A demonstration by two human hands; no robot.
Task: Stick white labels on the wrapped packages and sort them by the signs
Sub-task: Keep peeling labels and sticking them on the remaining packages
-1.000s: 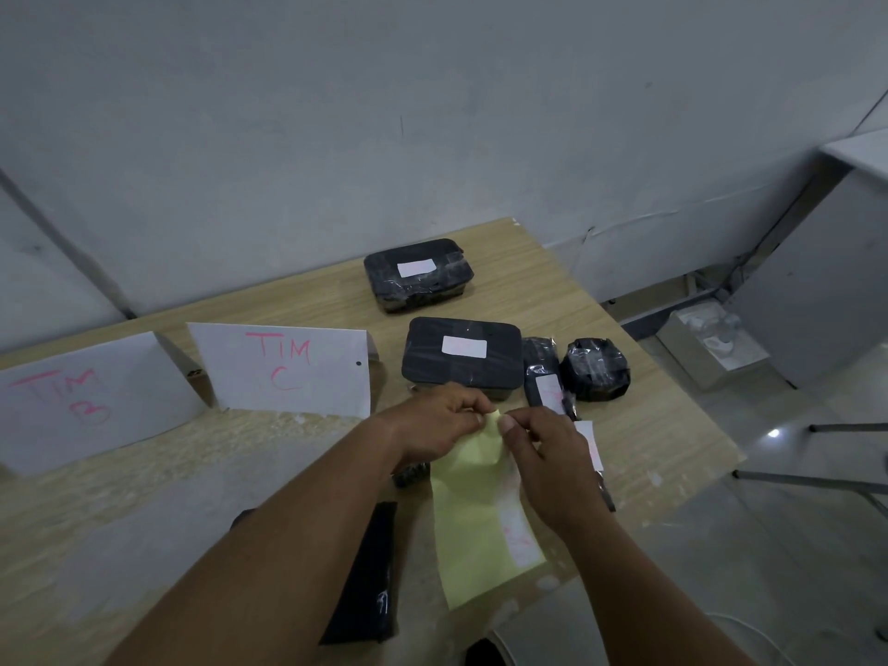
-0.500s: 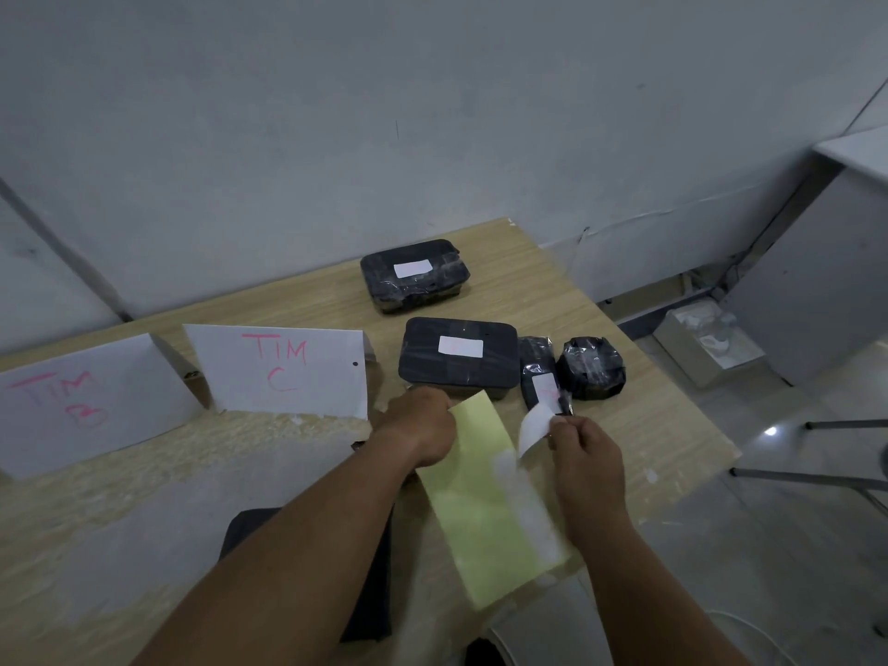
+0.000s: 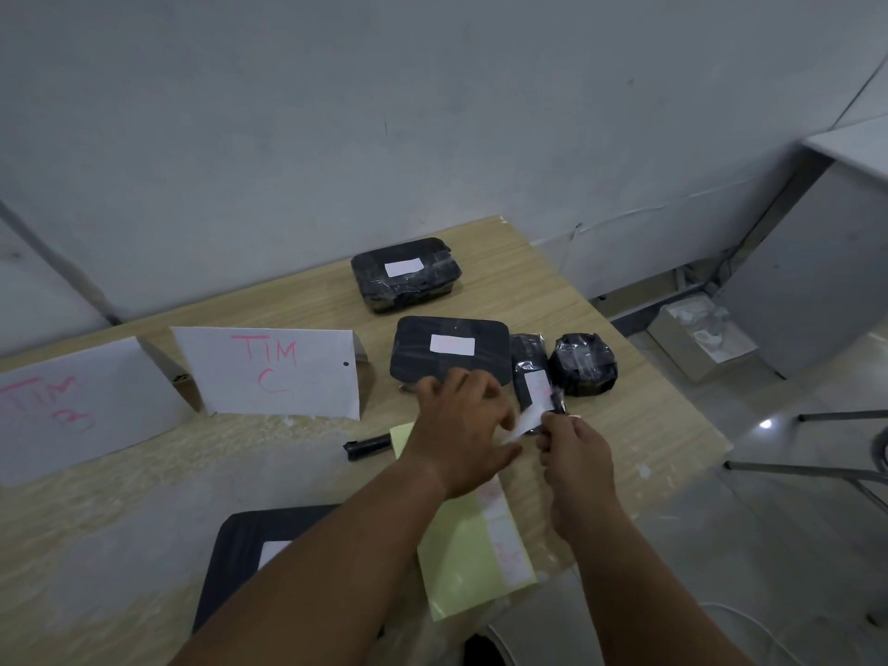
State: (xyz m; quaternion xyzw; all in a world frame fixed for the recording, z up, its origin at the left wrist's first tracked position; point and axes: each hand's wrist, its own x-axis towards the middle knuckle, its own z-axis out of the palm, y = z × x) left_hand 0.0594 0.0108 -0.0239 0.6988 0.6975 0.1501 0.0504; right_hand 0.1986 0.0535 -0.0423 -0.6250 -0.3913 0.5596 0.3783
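The white label (image 3: 526, 420) has been peeled off the yellow sheet (image 3: 473, 550) and is pinched by fingers of the right hand (image 3: 576, 456). Fingers of the left hand (image 3: 459, 437) are loosely spread. The bare round package (image 3: 584, 365), at 1 o'clock, can now be labelled.

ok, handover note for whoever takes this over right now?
Left hand: open, over the top of the yellow backing sheet, blurred.
Right hand: pinches a loose white label.
Done: far package, flat package, slim package and near package carry labels.
To do: round package shows no label; likely that one next, then sort by the TIM B sign and TIM C sign.
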